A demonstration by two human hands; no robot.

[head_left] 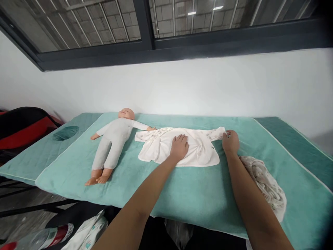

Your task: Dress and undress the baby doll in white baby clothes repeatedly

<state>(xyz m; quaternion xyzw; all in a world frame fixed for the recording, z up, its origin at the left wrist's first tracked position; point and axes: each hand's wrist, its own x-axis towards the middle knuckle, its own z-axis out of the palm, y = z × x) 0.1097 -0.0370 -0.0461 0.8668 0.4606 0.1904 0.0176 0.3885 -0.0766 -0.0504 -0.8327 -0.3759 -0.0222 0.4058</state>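
A white baby garment (161,147) lies spread flat on a teal towel (197,194) that covers a table. My left hand (179,146) rests flat on the middle of the garment, fingers stretched out. My right hand (230,140) is at the tip of the garment's right sleeve (217,133), fingers curled on its end. A baby doll (113,142) in a grey bodysuit lies on its back to the left, one arm touching the garment's left edge.
A crumpled patterned cloth (267,187) lies under my right forearm near the table's right side. A darker teal pad with a face hole (65,133) lies at the left. A bottle (49,236) and folded cloth (88,231) sit below the front edge.
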